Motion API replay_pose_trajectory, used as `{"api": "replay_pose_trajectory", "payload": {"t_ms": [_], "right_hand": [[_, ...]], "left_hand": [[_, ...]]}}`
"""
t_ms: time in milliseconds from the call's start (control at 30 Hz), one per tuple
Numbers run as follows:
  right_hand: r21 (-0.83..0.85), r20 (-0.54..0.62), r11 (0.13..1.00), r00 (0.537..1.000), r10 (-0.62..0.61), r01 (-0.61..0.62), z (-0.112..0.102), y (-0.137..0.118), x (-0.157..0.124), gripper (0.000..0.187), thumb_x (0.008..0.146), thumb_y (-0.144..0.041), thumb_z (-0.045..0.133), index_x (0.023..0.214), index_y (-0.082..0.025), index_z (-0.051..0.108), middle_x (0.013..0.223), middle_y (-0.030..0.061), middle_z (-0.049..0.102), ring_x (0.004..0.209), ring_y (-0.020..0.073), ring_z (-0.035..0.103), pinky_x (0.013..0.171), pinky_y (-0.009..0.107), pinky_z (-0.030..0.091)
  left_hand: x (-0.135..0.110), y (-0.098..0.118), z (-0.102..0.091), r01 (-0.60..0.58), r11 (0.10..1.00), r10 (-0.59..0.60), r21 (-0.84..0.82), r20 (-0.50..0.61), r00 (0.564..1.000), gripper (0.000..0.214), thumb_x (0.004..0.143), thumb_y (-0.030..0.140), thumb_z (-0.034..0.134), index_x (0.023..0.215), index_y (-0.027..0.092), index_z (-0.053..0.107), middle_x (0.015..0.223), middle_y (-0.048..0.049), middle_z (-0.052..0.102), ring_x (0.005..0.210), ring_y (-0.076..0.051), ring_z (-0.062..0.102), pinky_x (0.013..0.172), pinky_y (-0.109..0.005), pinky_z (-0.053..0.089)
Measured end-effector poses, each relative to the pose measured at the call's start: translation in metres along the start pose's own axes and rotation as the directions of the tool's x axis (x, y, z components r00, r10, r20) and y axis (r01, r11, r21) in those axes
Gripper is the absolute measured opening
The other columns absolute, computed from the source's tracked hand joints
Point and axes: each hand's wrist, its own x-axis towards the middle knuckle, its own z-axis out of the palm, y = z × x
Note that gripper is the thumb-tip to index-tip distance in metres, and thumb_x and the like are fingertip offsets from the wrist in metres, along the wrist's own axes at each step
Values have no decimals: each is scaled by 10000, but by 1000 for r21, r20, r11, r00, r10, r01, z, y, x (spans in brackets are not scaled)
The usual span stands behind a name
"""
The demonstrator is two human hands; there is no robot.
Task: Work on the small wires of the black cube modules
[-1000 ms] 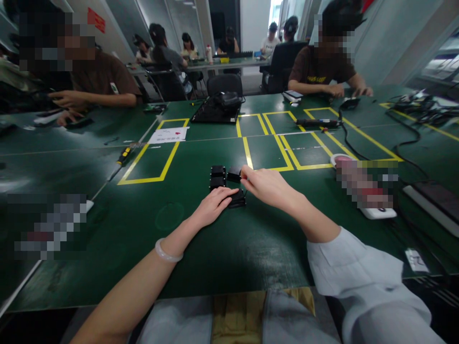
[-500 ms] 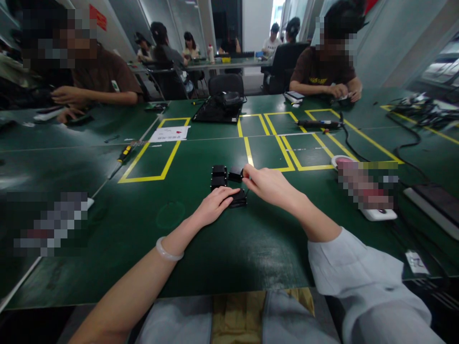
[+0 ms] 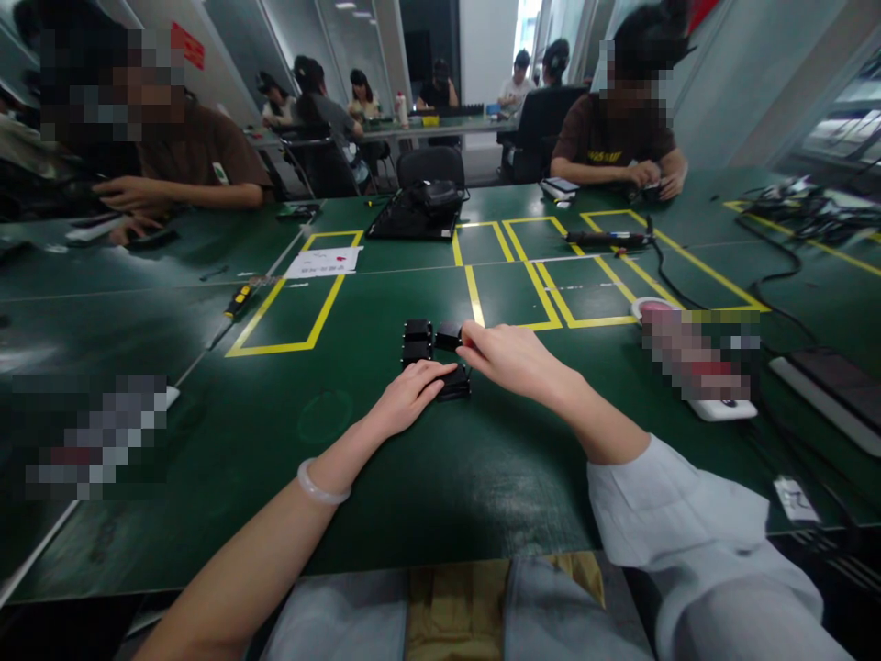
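Several small black box-shaped parts point(image 3: 418, 340) lie grouped on the green table point(image 3: 427, 477) in front of me. My left hand point(image 3: 407, 398) rests flat, fingers stretched forward, with its fingertips on the nearest black part point(image 3: 455, 383). My right hand point(image 3: 513, 360) reaches in from the right and pinches another small black part point(image 3: 449, 335) at the group's far right with its fingertips.
Yellow tape outlines point(image 3: 295, 303) mark the table beyond. A white paper point(image 3: 323, 262), a yellow-handled tool point(image 3: 238, 300), a black tray point(image 3: 413, 216), cables point(image 3: 777, 275) and a white device point(image 3: 722, 408) lie around. Other people sit at the far left and far right.
Both hands stay on the black parts; my right hand has shifted slightly at the far part. Only the view moved a little.
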Motion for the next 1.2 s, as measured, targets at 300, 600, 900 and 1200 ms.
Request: {"api": "replay_pose_trajectory", "payload": {"t_ms": [300,600,900,1200], "right_hand": [[-20,12,1000,1000,24,-23,-2,-1,0,285,981,-399,338,1088,-208,520,870,62,704,735,186,629,549,284,234],[2,-8,1000,1000,8,-8,0,2,0,250,965,-296,332,1125,-188,491,879,63,701,717,174,625,539,276,224],[-53,-18,998,999,33,-34,4,-2,4,279,980,-398,344,1073,-198,516,851,71,702,753,195,643,528,278,208],[16,-17,1000,1000,14,-14,1,-7,0,249,970,-303,332,1138,-190,476,920,63,706,748,169,628,558,275,240]], "left_hand": [[0,-1,1,1,1000,-1,-3,11,1000,394,1021,339,340,1372,253,499,1257,-58,564,1193,-214,501,1075,-399,388],[1,-2,0,3,1000,-3,1,14,1000,391,1024,351,337,1366,259,504,1257,-52,560,1193,-210,505,1063,-376,391],[1,-2,-1,-1,1000,1,1,30,1000,397,1026,350,328,1375,252,490,1280,-56,547,1212,-210,488,1072,-369,376],[2,-3,1,-15,1000,15,6,9,1000,378,1024,331,343,1355,247,505,1248,-47,559,1191,-203,503,1070,-357,377]]}}
